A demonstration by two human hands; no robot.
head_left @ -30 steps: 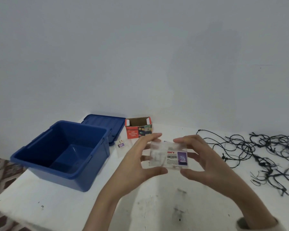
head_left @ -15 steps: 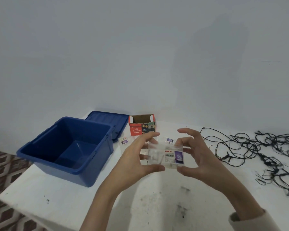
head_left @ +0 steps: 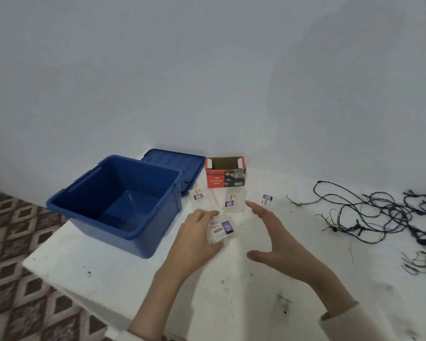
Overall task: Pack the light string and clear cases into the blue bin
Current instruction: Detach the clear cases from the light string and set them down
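My left hand [head_left: 194,238] grips a clear case [head_left: 220,230] with a purple and white label between fingers and thumb, just right of the open blue bin [head_left: 158,212]. My right hand [head_left: 273,232] hovers beside it with fingers spread, holding nothing. Three more clear cases lie on the white table behind my hands: one [head_left: 197,195] by the bin, one [head_left: 231,201] in the middle, one [head_left: 265,200] to the right. The dark tangled light string [head_left: 379,212] sprawls over the table's right side.
The bin's blue lid [head_left: 180,166] lies behind the bin against the wall. An open red cardboard LED lights box [head_left: 225,175] stands behind the cases. The table [head_left: 231,291] ends at the left and front, with patterned floor [head_left: 17,267] below.
My right hand has let go of the clear case and opened away from it. My left hand now holds the case alone and has carried it lower and toward the bin.
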